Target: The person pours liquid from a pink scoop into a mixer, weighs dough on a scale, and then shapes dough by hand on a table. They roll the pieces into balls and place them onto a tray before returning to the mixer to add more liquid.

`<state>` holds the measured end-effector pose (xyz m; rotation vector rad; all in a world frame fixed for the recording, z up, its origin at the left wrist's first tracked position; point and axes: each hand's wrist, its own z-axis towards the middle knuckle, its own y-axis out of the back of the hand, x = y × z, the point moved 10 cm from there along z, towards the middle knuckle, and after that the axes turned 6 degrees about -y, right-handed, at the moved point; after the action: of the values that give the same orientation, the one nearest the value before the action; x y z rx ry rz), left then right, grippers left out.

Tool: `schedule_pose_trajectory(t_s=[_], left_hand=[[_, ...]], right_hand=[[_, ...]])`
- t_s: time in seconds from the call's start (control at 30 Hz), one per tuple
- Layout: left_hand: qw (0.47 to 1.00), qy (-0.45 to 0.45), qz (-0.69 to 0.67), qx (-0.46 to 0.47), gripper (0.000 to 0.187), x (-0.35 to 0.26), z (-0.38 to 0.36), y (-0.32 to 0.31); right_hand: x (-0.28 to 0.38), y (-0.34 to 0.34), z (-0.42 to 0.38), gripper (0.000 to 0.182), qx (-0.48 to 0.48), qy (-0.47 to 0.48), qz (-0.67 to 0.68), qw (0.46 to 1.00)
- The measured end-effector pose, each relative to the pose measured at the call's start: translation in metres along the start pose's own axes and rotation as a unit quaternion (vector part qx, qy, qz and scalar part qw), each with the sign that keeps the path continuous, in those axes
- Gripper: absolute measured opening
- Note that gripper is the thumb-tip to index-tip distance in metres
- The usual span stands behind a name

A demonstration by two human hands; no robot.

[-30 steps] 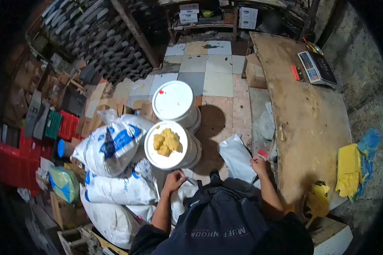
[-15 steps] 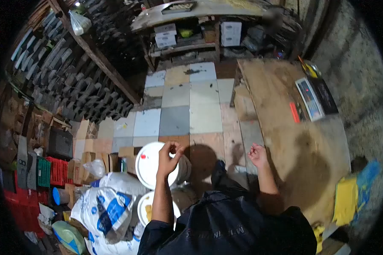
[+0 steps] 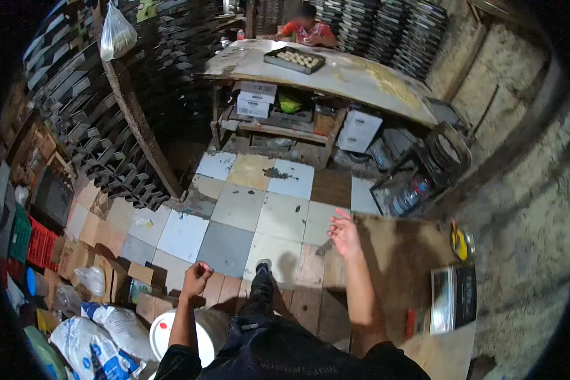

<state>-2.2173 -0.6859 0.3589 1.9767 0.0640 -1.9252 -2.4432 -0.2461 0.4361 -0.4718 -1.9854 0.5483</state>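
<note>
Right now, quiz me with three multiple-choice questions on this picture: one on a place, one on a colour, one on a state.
1. Where is the white bucket?
A. below the left hand
B. on the far table
C. on the scale

2. What colour is the dot on the bucket lid?
A. green
B. red
C. blue

3. How is the right hand?
A. gripping a knife
B. holding a bag
C. open and empty

Answers: 1 A, the bucket sits on the floor under the curled left hand. 2 B, a red spot marks the lid. 3 C, its fingers are spread with nothing in them.
</note>
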Motion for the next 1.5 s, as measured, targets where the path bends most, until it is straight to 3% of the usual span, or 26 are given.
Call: schedule_pose_trajectory(t_s=[0.03,0.17,0.33,0.37,0.5,0.57,0.6,0.7,0.77,0.8,0.83,0.87,0.9,0.93,0.97,1.0,1.07,1.1,1.2,1.23,1.27,1.3,1.33,1.4,1.47,1.5], left_hand=[[0.997,0.061,0.024,0.034,0.010,0.015,0.024,-0.006],[0.993,0.029,0.102,0.047,0.027,0.038,0.148,-0.021],[0.985,-0.001,0.148,0.084,0.026,-0.024,0.317,-0.058],[0.982,0.000,0.149,0.118,0.027,-0.032,0.343,-0.067],[0.979,-0.032,0.128,0.157,0.028,-0.024,0.451,-0.092],[0.964,-0.060,0.206,0.158,0.030,-0.017,0.497,-0.093],[0.965,-0.029,0.209,0.153,0.035,-0.018,0.516,-0.089],[0.985,0.017,0.143,0.094,0.045,-0.003,0.562,-0.066],[0.994,0.063,0.033,0.086,0.061,-0.008,0.587,-0.040],[0.993,0.093,-0.002,0.076,0.067,-0.012,0.598,-0.007],[0.998,0.031,-0.055,0.029,0.064,0.001,0.615,0.041],[0.968,-0.067,0.213,-0.111,0.058,-0.018,0.622,0.117],[0.940,-0.135,0.235,-0.205,0.052,-0.056,0.617,0.182],[0.954,-0.029,0.143,-0.261,0.050,-0.056,0.609,0.248],[0.929,-0.097,0.027,-0.357,0.049,-0.129,0.592,0.295],[0.907,-0.047,0.090,-0.408,0.046,-0.169,0.577,0.350],[0.861,-0.162,0.113,-0.468,0.033,-0.235,0.553,0.470],[0.823,-0.357,-0.045,-0.439,0.030,-0.272,0.544,0.508],[0.725,-0.210,-0.152,-0.639,0.074,-0.318,0.526,0.629],[0.727,-0.161,-0.200,-0.637,0.087,-0.316,0.538,0.674],[0.726,-0.109,-0.248,-0.632,0.101,-0.308,0.549,0.712],[0.750,-0.084,-0.318,-0.574,0.109,-0.309,0.578,0.727],[0.731,-0.047,-0.453,-0.508,0.098,-0.304,0.609,0.733],[0.772,-0.077,-0.301,-0.554,0.078,-0.364,0.626,0.691],[0.737,-0.086,-0.274,-0.613,0.044,-0.364,0.624,0.734],[0.805,-0.161,-0.276,-0.501,0.036,-0.345,0.634,0.815]], right_hand=[[0.020,-0.005,0.028,0.039,0.012,0.016,-0.017,1.000],[0.036,0.030,0.128,0.024,-0.063,0.020,0.007,0.998],[-0.031,0.109,0.220,0.016,-0.113,-0.058,0.093,0.988],[-0.051,0.138,0.221,0.010,-0.297,-0.108,0.115,0.942],[-0.079,0.163,0.280,0.015,-0.297,-0.157,0.201,0.920],[-0.067,0.143,0.327,0.015,-0.227,-0.144,0.218,0.938],[-0.024,0.069,0.310,0.018,-0.364,-0.166,0.178,0.899],[-0.024,0.123,0.444,0.026,-0.307,-0.169,0.165,0.922],[0.011,0.071,0.532,0.030,-0.105,-0.124,0.096,0.982],[0.022,0.037,0.568,0.030,-0.086,-0.129,0.086,0.984],[0.038,0.011,0.605,0.030,-0.129,-0.108,0.029,0.985],[0.051,-0.017,0.630,0.029,-0.171,-0.086,-0.029,0.981],[0.053,-0.024,0.676,0.021,-0.169,-0.081,-0.037,0.982],[0.063,-0.042,0.709,0.021,-0.156,-0.091,-0.049,0.982],[0.067,-0.081,0.738,0.016,-0.054,-0.126,-0.072,0.988],[0.065,-0.125,0.756,0.013,0.047,-0.159,-0.090,0.982],[0.075,-0.182,0.785,0.014,0.030,-0.128,-0.130,0.983],[0.078,-0.208,0.791,0.017,0.004,-0.088,-0.161,0.983],[0.050,-0.284,0.788,0.022,0.004,-0.053,-0.177,0.983],[0.022,-0.293,0.801,0.024,0.050,-0.090,-0.147,0.984],[0.003,-0.307,0.790,0.019,-0.039,-0.126,-0.160,0.978],[-0.021,-0.324,0.790,0.019,-0.006,-0.150,-0.157,0.976],[-0.046,-0.345,0.792,0.018,0.030,-0.170,-0.152,0.973],[-0.082,-0.365,0.801,0.022,0.027,-0.177,-0.138,0.974],[-0.108,-0.383,0.783,0.027,0.004,-0.195,-0.154,0.969],[-0.123,-0.386,0.785,0.028,0.076,-0.214,-0.126,0.966]])
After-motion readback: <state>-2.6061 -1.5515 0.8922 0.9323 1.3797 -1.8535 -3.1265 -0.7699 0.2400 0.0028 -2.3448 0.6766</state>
